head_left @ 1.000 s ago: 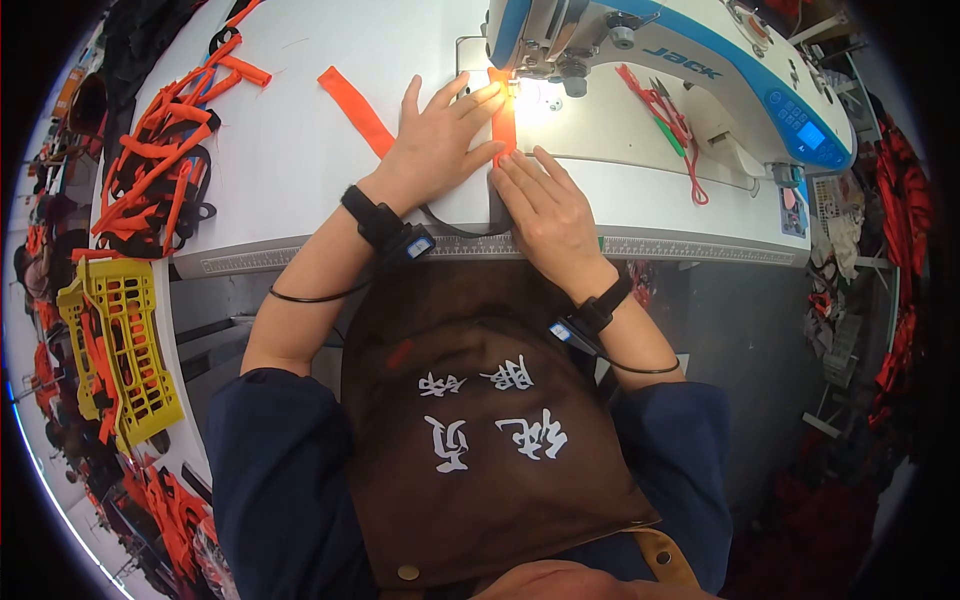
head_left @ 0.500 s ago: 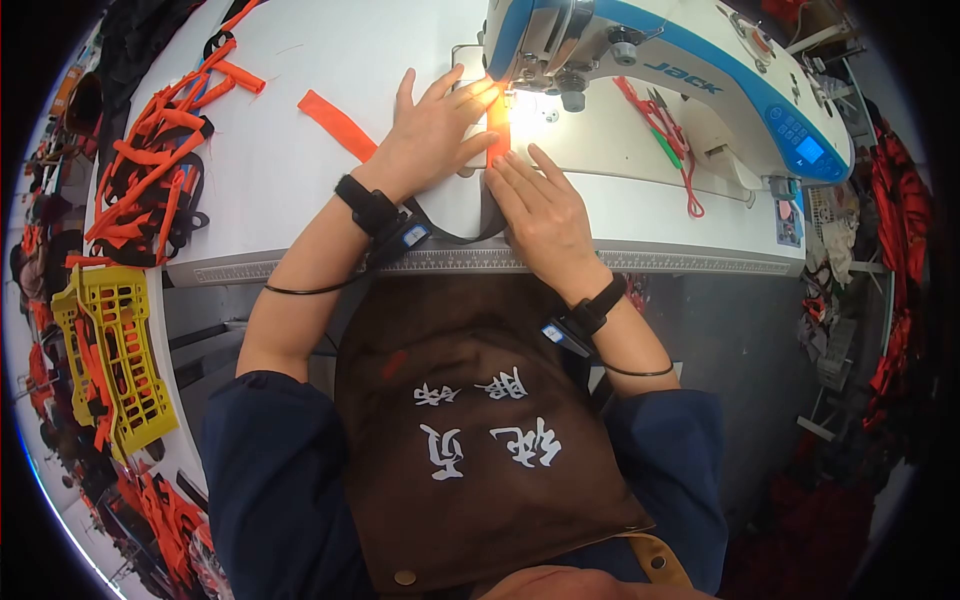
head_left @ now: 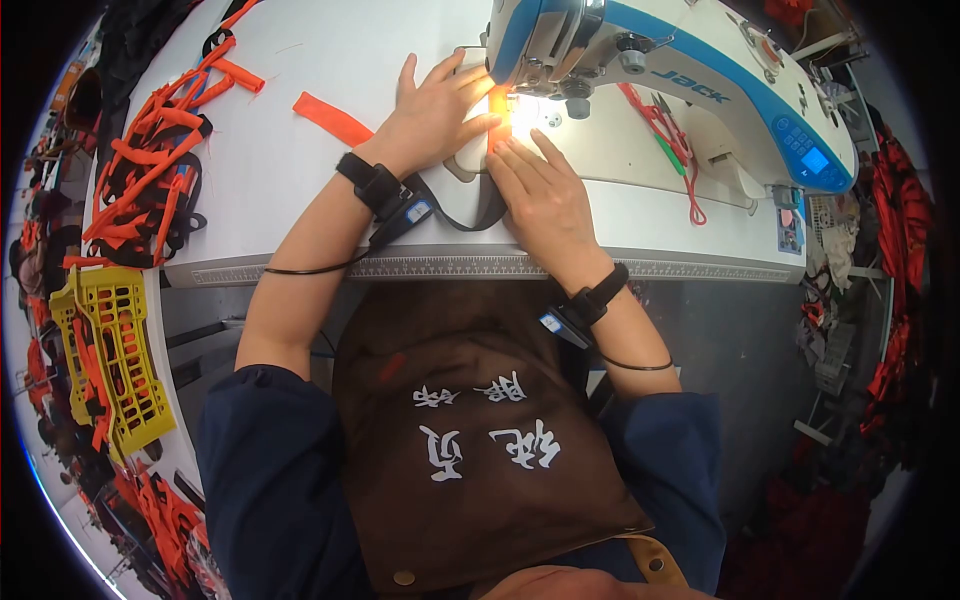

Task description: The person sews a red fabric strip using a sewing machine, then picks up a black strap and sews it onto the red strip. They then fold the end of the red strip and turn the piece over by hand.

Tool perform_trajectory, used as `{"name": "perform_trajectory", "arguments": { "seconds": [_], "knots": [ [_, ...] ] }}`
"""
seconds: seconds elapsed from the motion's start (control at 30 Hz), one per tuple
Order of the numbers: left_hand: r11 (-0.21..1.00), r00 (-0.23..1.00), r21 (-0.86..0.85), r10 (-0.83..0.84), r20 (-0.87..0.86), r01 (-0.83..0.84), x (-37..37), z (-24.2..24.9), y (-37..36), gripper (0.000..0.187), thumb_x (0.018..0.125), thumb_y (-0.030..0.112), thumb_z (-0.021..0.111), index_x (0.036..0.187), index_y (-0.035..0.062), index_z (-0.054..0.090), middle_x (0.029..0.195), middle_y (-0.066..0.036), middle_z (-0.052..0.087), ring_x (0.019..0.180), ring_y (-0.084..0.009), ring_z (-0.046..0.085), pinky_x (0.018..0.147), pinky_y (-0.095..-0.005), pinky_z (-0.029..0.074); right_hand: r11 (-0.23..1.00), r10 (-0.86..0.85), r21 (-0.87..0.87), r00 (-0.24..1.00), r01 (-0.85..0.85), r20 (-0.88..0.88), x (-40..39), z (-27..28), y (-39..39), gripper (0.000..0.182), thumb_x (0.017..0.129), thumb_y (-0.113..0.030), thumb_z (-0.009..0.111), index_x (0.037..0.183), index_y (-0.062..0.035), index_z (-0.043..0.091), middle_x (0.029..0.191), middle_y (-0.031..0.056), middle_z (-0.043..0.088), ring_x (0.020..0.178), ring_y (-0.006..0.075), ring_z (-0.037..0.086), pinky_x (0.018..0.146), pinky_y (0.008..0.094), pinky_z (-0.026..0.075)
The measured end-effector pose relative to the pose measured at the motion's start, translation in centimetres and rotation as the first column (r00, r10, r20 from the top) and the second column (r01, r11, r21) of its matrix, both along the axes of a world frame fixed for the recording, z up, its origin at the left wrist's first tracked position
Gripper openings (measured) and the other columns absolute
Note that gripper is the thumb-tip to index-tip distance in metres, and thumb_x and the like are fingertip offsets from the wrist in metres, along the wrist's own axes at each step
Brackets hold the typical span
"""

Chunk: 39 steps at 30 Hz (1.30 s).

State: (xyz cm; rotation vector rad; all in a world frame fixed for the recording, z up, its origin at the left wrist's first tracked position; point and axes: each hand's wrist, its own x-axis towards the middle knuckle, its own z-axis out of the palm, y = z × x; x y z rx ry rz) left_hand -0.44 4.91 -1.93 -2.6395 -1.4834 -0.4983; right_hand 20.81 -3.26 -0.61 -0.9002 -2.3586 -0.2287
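Observation:
Under the lit needle area of the sewing machine (head_left: 690, 75) lies an orange strip (head_left: 499, 121). My left hand (head_left: 432, 118) rests spread at its left side, fingertips beside the strip near the presser foot. My right hand (head_left: 545, 195) lies flat with extended fingers, its fingertips on the strip's near end. A black strap (head_left: 465, 215) loops from there toward my left wrist. Another orange strip end (head_left: 332, 120) sticks out to the left of my left hand. The presser foot is partly lost in glare.
A tangle of orange and black straps (head_left: 155, 165) lies on the table's left. Red-handled scissors and green-handled snips (head_left: 668, 140) lie right of the needle. A yellow basket (head_left: 120, 360) hangs by the left edge. A ruler strip (head_left: 460, 266) runs along the front edge.
My right hand and the orange strip have moved slightly forward, toward the needle. Less of the strip shows between my hands. My left hand stays nearly in place.

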Motion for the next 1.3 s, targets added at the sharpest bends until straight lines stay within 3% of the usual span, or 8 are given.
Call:
{"name": "perform_trajectory", "arguments": {
  "seconds": [0.1,0.2,0.3,0.6,0.8,1.0,1.1,1.3],
  "knots": [
    [1.0,1.0,-0.012,0.014,0.015,-0.014,0.1,0.2,0.4,0.05,0.106,0.045,0.063,0.143,0.0116,0.065,0.142,-0.008,0.066,0.158,-0.0295,0.035,0.123,-0.0698,0.017,0.999,-0.016,-0.052,1.0,0.016,0.006,0.0,-0.5,0.3,0.047,0.074,0.006,0.069,0.121,0.0012,0.072,0.126,0.0175,0.075,0.124,0.0296,0.07,0.122,0.0499,0.045],
    [0.998,1.0,-0.053,0.016,-0.027,-0.017,0.2,0.9,-0.1,0.05,0.105,0.042,0.065,0.145,0.0118,0.064,0.145,-0.008,0.065,0.157,-0.0303,0.038,0.124,-0.0691,0.018,1.0,-0.021,-0.016,0.999,0.021,0.028,-0.1,-0.1,-0.1,0.032,0.086,-0.003,0.067,0.116,0.0051,0.072,0.121,0.0203,0.076,0.119,0.0316,0.072,0.118,0.0498,0.047],
    [0.999,0.996,-0.044,-0.025,0.082,0.029,0.4,0.9,-2.1,0.05,0.105,0.04,0.065,0.148,0.0129,0.062,0.149,-0.007,0.063,0.155,-0.0303,0.04,0.124,-0.0691,0.018,0.999,-0.036,-0.021,0.999,0.036,-0.002,0.0,-0.5,-1.0,0.032,0.086,-0.003,0.067,0.116,0.0053,0.072,0.123,0.021,0.075,0.122,0.0328,0.07,0.119,0.0504,0.046],
    [0.998,0.999,-0.058,0.02,0.029,-0.019,0.6,0.4,-3.5,0.051,0.106,0.039,0.064,0.151,0.0153,0.06,0.155,-0.003,0.06,0.155,-0.0288,0.042,0.124,-0.069,0.017,0.997,-0.069,-0.024,0.998,0.069,0.008,0.0,0.1,-2.1,0.033,0.085,-0.003,0.067,0.117,0.0047,0.072,0.126,0.0202,0.074,0.125,0.0323,0.068,0.112,0.0464,0.049],
    [0.999,0.998,-0.039,0.023,0.053,-0.021,0.8,0.5,-3.2,0.052,0.106,0.041,0.064,0.151,0.015,0.06,0.152,-0.003,0.062,0.155,-0.0287,0.041,0.124,-0.0695,0.016,0.997,-0.079,-0.008,0.997,0.079,0.002,-0.3,0.7,-1.7,0.032,0.084,-0.004,0.068,0.115,0.0048,0.072,0.122,0.017,0.075,0.112,0.0275,0.068,0.098,0.0401,0.051],
    [0.999,0.997,-0.03,0.037,0.071,-0.035,0.9,0.6,-2.4,0.05,0.106,0.042,0.064,0.147,0.0136,0.064,0.146,-0.006,0.066,0.156,-0.0284,0.041,0.124,-0.0702,0.016,0.996,-0.087,0.02,0.996,0.087,0.019,-0.3,0.3,-0.7,0.033,0.083,-0.005,0.069,0.114,0.0049,0.072,0.12,0.0157,0.075,0.105,0.0254,0.067,0.094,0.0383,0.05],
    [0.998,0.997,-0.049,0.05,0.066,-0.047,0.9,0.5,-1.6,0.048,0.105,0.042,0.065,0.143,0.0124,0.068,0.141,-0.007,0.068,0.156,-0.029,0.04,0.124,-0.0706,0.017,0.992,-0.108,-0.056,0.993,0.111,0.049,-0.3,-0.3,-0.4,0.048,0.077,-0.003,0.071,0.125,0.0007,0.069,0.134,0.0113,0.07,0.114,0.0262,0.064,0.099,0.0417,0.048],
    [0.993,0.995,-0.107,0.063,0.071,-0.056,0.8,0.9,-0.5,0.045,0.104,0.041,0.066,0.135,0.0081,0.072,0.134,-0.01,0.069,0.155,-0.0293,0.041,0.124,-0.0701,0.018,0.991,-0.115,-0.057,0.992,0.117,0.048,-0.4,-0.4,0.6,0.047,0.079,-0.002,0.071,0.126,-0.0004,0.068,0.134,0.0108,0.07,0.116,0.026,0.063,0.099,0.0418,0.048]
  ]
}}
